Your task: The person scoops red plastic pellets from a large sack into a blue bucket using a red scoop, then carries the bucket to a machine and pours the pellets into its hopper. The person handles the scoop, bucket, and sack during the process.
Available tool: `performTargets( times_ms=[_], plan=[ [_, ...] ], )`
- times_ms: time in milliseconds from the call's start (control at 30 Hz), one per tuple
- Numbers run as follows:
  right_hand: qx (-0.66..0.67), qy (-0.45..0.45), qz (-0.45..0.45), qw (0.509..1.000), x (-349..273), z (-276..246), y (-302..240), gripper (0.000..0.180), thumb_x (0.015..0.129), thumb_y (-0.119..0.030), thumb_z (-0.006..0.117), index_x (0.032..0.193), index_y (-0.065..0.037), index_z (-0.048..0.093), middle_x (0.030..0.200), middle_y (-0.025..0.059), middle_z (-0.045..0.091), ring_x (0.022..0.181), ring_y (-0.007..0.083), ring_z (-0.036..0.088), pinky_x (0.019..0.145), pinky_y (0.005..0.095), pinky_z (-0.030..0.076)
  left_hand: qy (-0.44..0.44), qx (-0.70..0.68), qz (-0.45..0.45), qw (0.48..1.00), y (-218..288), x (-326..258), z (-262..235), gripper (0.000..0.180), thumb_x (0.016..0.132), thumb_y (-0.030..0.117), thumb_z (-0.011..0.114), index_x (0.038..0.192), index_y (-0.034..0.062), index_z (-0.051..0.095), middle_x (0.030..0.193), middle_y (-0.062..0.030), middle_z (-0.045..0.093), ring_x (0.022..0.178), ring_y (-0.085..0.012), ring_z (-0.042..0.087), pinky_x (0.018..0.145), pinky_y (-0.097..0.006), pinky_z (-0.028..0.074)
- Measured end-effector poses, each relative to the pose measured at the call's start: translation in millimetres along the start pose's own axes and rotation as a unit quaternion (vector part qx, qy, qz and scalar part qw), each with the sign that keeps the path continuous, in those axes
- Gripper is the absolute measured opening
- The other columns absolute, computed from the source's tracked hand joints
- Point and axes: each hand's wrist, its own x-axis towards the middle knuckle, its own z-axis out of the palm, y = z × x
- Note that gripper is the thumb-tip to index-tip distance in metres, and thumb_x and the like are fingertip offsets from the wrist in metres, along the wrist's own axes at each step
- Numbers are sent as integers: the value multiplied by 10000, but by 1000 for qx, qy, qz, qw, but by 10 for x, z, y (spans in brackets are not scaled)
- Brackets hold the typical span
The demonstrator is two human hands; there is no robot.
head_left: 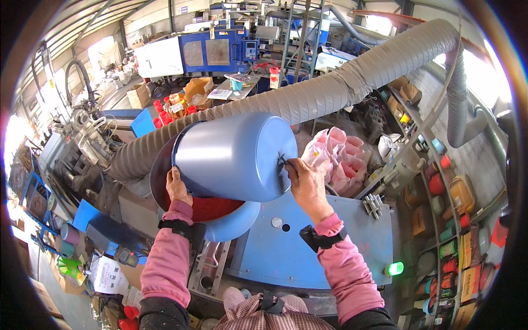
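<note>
You held the blue bucket (234, 157) on its side above the blue machine top (308, 242), its long axis running left to right. Your left hand (177, 187) gripped the rim; your right hand (306, 184) pinched a small dark tool (282, 161) against its base.

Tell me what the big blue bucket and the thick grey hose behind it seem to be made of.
Big blue bucket: likely moulded plastic, judging by its smooth, even, satiny sheen. Thick grey hose: probably flexible fabric or foil ducting; close ribs ring its dull, matte surface.
</note>
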Motion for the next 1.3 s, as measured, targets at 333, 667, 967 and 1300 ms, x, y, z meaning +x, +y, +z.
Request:
performTargets(
  times_ms=[333, 667, 967, 1300],
  plan=[
    [-52, 14, 0, 999, -268, -133, -199, 209, 895, -109, 600, 1097, -65, 625, 792, 175, 668, 680, 350, 649, 606, 428, 503, -1, -3, -4, 1000, 66, -131, -29, 318, 995, 397, 528, 1147, 124, 587, 1012, 2, 612, 942, -161, 551, 823, -350, 469],
    [23, -88, -31, 995, 325, -486, 79, 113, 895, -129, 600, 958, -56, 659, 849, 150, 683, 786, 361, 660, 676, 441, 509, -33, -2, 36, 999, 60, -105, -60, 324, 997, 379, 534, 1144, 97, 592, 993, 11, 607, 935, -134, 539, 833, -320, 454],
    [28, -129, 96, 987, 356, -596, 262, 353, 838, -287, 698, 1053, -10, 656, 917, 177, 712, 838, 291, 702, 752, 385, 528, -31, 2, 26, 999, 82, -138, -40, 319, 1000, 374, 532, 1151, 100, 594, 1025, 6, 610, 944, -140, 542, 837, -323, 457],
    [354, -85, 251, 897, 70, -358, 341, 225, 940, -187, 619, 1064, -2, 651, 884, 54, 690, 744, 106, 627, 663, 237, 500, -34, -10, 39, 999, 122, -192, -25, 318, 999, 385, 529, 1145, 108, 584, 991, 16, 605, 903, -126, 547, 788, -302, 462]
  ],
)
